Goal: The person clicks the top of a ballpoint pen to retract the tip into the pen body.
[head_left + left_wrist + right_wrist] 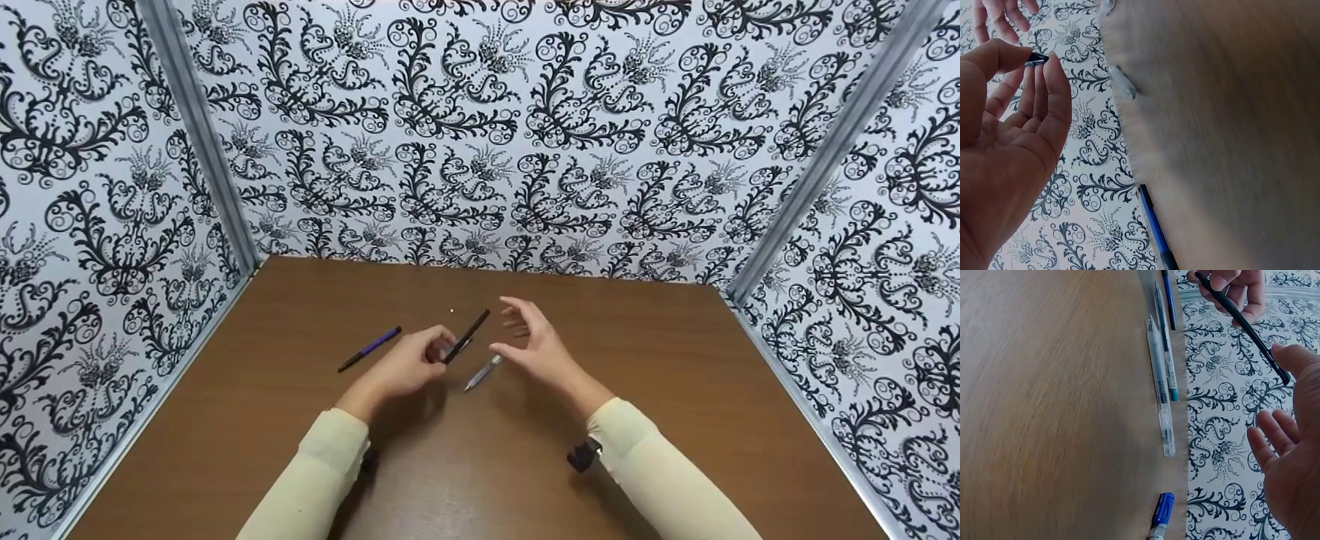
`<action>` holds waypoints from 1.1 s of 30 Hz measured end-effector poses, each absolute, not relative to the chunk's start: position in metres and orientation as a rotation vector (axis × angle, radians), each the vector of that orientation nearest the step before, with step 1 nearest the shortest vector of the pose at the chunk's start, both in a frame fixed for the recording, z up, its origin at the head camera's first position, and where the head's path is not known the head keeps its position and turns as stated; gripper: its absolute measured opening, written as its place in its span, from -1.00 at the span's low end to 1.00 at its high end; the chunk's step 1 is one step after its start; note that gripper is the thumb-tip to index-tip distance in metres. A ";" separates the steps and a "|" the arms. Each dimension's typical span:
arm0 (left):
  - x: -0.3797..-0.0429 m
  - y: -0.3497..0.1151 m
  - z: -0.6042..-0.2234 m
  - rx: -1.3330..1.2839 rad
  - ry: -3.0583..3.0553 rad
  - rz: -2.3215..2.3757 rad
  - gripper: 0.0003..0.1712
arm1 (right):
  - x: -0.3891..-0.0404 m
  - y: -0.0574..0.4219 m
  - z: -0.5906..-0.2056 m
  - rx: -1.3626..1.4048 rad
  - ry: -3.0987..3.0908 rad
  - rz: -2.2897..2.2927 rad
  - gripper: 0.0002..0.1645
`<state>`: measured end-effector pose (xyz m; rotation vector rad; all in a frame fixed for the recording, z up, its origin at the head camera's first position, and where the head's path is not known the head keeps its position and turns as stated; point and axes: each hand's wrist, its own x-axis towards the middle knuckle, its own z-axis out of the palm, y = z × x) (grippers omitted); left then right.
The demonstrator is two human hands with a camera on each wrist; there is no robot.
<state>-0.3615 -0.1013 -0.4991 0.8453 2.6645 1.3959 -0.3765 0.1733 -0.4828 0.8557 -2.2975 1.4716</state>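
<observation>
My left hand [412, 362] pinches a slim black pen [471, 330] between thumb and fingertips, over the brown table. The pen slants up and away from that hand, toward the right. To its right, my right hand [544, 346] is held with thumb and fingers spread apart, holding nothing. In the right wrist view the far end of the black pen overlaps the right thumb [1297, 360]. Only a short end of the pen [1037, 59] shows in the left wrist view. Below and between the hands, a clear pen [482, 373] lies on the wood.
A blue pen with black ends [369, 349] lies left of the left hand. The right wrist view also shows a clear pen with a teal end [1171, 377] beside the clear pen, and a blue-capped marker [1163, 509]. Patterned walls [465, 150] enclose the table [480, 480].
</observation>
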 end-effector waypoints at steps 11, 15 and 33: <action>-0.363 -0.113 -0.503 0.828 2.699 1.355 -0.55 | -0.393 0.176 -0.503 0.913 -2.338 1.510 -0.02; -0.363 -0.117 -0.502 0.782 2.710 1.331 -0.56 | -0.394 0.173 -0.504 0.909 -2.382 1.482 -0.01; -0.369 -0.140 -0.506 0.689 2.781 1.260 -0.59 | -0.409 0.148 -0.514 0.927 -2.461 1.403 -0.06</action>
